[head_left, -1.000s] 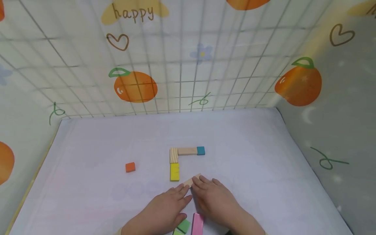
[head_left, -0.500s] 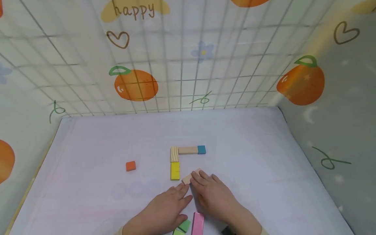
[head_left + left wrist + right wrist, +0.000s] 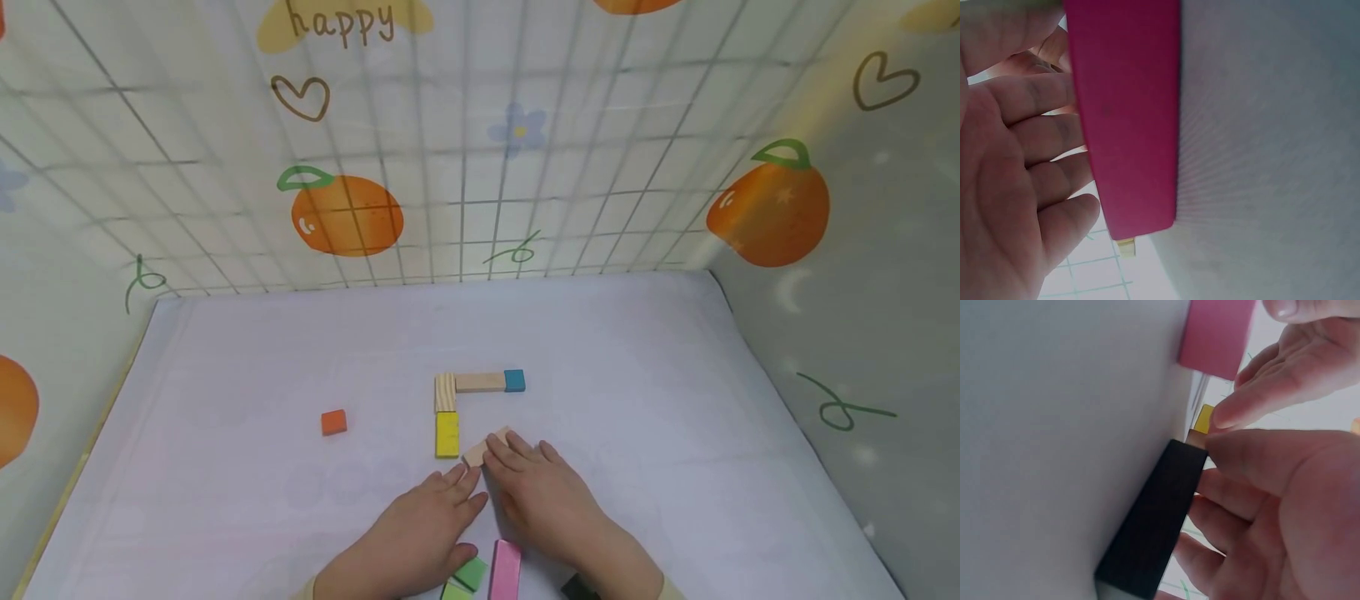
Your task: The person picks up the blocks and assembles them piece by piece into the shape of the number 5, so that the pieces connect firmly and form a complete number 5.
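Note:
A plain wooden block (image 3: 474,455) lies slanted on the white surface, just right of a yellow block (image 3: 447,435). My right hand (image 3: 543,496) has its fingers over the far end of the plain block. In the right wrist view, its thumb (image 3: 1254,459) meets the near side of this wooden block (image 3: 1196,439). My left hand (image 3: 420,533) reaches in with fairly straight fingers, their tips right at the block's near edge. Beyond, a striped wood block (image 3: 446,392), another plain block (image 3: 480,382) and a blue block (image 3: 514,381) join the yellow one in a bent line.
An orange block (image 3: 333,422) sits apart on the left. Close to the wrists lie green blocks (image 3: 470,573), a pink block (image 3: 506,570) and a black block (image 3: 579,587). Patterned cloth (image 3: 480,167) hangs along the back and sides of the white surface (image 3: 225,375).
The slanted plain block has shifted slightly away from me, toward the yellow block, with my right fingers on it. My left hand has moved only a little.

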Available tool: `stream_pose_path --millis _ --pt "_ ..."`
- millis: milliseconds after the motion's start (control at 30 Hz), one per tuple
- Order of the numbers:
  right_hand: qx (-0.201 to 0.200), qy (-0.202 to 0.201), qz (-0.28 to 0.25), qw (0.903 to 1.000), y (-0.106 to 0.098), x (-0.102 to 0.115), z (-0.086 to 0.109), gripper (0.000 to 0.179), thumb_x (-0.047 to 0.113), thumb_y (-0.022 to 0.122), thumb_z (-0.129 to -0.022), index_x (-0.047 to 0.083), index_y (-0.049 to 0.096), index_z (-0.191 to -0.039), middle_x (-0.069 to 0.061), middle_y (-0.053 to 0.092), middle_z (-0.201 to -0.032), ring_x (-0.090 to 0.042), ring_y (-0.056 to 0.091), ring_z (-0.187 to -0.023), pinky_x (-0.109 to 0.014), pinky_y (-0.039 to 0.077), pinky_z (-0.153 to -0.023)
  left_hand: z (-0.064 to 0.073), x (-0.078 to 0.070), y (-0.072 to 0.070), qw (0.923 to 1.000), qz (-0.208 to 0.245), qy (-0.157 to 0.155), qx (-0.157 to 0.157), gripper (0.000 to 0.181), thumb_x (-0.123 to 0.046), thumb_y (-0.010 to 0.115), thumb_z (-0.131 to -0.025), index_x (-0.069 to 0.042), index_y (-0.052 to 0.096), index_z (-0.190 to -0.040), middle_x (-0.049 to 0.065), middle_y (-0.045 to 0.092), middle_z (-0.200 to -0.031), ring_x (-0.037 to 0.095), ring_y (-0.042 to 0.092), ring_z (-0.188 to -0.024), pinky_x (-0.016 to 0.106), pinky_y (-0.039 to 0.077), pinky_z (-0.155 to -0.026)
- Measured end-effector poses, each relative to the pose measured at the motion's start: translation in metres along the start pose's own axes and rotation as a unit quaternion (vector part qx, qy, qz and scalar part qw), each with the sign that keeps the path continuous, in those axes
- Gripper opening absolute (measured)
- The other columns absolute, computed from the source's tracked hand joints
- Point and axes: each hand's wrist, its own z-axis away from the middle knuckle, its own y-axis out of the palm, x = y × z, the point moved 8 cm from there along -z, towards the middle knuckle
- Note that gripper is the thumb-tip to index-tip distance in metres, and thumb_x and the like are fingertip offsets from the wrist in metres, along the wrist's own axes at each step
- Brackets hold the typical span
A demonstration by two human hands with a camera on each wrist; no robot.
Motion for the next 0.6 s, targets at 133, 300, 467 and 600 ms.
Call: stream_pose_path --millis 133,300,467,600 --pt "0.0 -0.001 -0.001 1.0 -0.0001 0.0005 0.0 0.052 0.029 0.067 -0.094 0.017 0.058 -0.144 0.001 0.049 -0.155 -0.026 0.043 -0.146 -0.061 0.039 -0.112 0.0008 -0.0004 -0.0014 1.0 0.004 0.001 -0.003 0.064 -0.052 0.062 -0.096 -0.024 0.049 -0.151 -0.002 0.036 -0.163 0.015 0.03 -0.153 0.042 0.035 -0.12" --pt "0.004 0.001 0.0 1.0 -0.0007 0.002 -0.0005 0.053 0.029 0.067 -0.094 0.016 0.057 -0.145 0.001 0.048 -0.156 -0.026 0.042 -0.147 -0.061 0.039 -0.112 0.0035 -0.0005 -0.0039 0.9999 0.004 0.005 -0.015 0.063 -0.051 0.062 -0.096 -0.021 0.05 -0.15 0.0 0.037 -0.162 0.016 0.03 -0.152 0.042 0.035 -0.12" --pt "0.004 0.004 -0.005 1.0 -0.0018 0.0032 -0.0004 0.052 0.028 0.065 -0.095 0.015 0.056 -0.145 0.0 0.047 -0.156 -0.026 0.041 -0.147 -0.061 0.038 -0.113 0.0041 -0.0007 -0.007 0.9997 0.003 0.009 -0.023 0.061 -0.05 0.063 -0.095 -0.021 0.052 -0.148 0.001 0.038 -0.162 0.017 0.032 -0.152 0.043 0.037 -0.119" --pt "0.006 0.005 -0.006 1.0 -0.0025 0.0036 -0.0003 0.053 0.028 0.066 -0.095 0.016 0.056 -0.145 0.0 0.047 -0.156 -0.026 0.041 -0.147 -0.061 0.038 -0.113 0.0042 0.0001 -0.0073 0.9997 0.01 0.005 -0.022 0.062 -0.049 0.064 -0.095 -0.021 0.052 -0.148 0.0 0.038 -0.162 0.017 0.032 -0.152 0.043 0.036 -0.119"
